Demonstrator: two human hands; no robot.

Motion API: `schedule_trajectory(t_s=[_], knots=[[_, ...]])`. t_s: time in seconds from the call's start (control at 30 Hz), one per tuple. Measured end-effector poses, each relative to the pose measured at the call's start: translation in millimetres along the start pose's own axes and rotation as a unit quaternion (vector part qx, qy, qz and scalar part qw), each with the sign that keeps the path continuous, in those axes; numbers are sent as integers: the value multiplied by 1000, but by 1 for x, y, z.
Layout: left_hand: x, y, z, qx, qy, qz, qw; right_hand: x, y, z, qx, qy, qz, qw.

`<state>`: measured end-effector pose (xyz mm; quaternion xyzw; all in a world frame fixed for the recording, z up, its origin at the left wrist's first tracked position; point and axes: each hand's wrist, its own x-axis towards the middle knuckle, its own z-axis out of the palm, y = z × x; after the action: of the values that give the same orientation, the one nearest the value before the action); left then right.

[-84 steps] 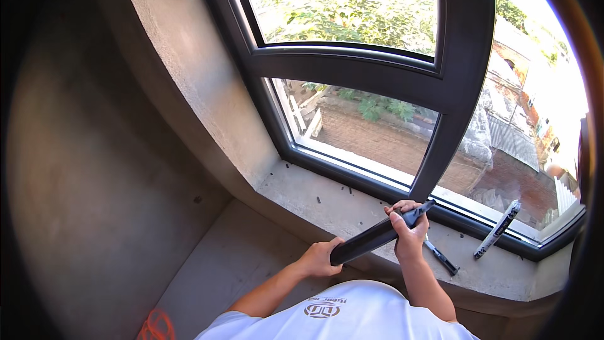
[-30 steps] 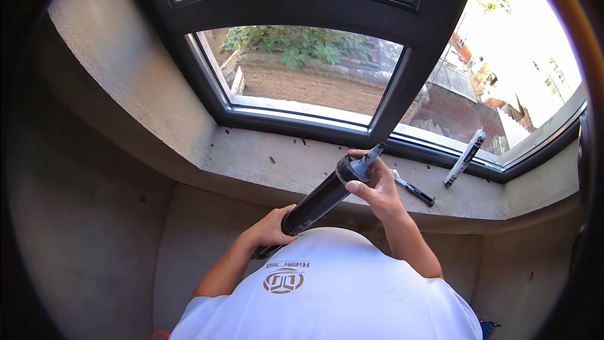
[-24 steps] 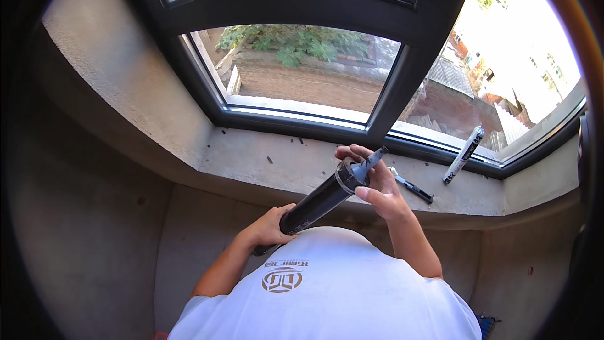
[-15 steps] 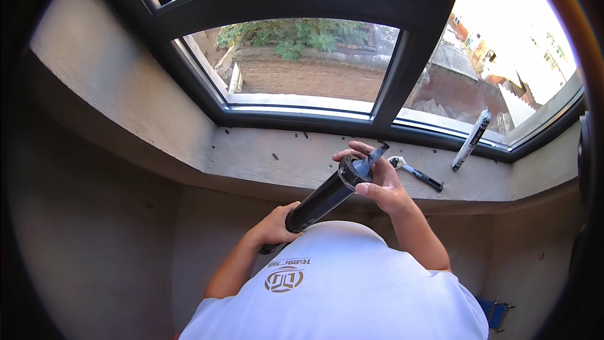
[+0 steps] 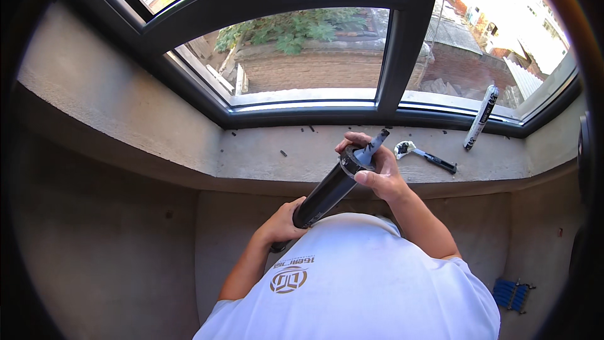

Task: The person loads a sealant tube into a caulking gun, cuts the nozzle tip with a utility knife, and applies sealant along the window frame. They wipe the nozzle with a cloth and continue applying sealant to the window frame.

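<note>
A black caulking gun [image 5: 328, 194] slants up and to the right in front of my white shirt. Its grey-blue nozzle [image 5: 370, 149] has dark sealant smears and a blackened tip. My left hand [image 5: 282, 221] is closed round the rear end of the barrel; the shirt and barrel hide part of its fingers. At the front ring, my right hand [image 5: 382, 176] wraps the collar, thumb on the near side and fingers behind the nozzle. Dark smudges show on those fingers.
On the concrete sill [image 5: 258, 160] lie a black-handled knife [image 5: 440, 163], a crumpled white scrap [image 5: 404, 148] and small dark bits. A white-and-black sealant tube [image 5: 481, 118] leans against the black window frame [image 5: 314, 117]. A blue bundle [image 5: 511, 294] lies low at the right.
The view has shifted a little, so the sill and window sit differently in it. Both hands keep their hold on the caulking gun, with the right fingers slightly moved round the collar.
</note>
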<state>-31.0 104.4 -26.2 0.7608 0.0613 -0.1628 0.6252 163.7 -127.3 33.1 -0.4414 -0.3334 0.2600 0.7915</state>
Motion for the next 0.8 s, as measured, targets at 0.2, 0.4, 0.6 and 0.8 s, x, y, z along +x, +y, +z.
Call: schedule_trajectory(t_s=[0.2, 0.4, 0.6, 0.8], knots=[[3, 4, -1, -23, -18, -17, 999, 1, 0, 5, -6, 19, -19, 1000], [2, 5, 8, -76, -12, -16, 997, 1, -5, 15, -33, 78, -26, 996], [-2, 9, 8, -41, 0, -24, 999, 5, -10, 12, -37, 104, 65, 992], [-4, 14, 10, 3, 23, -25, 999, 13, 5, 28, 23, 246, 43, 968]])
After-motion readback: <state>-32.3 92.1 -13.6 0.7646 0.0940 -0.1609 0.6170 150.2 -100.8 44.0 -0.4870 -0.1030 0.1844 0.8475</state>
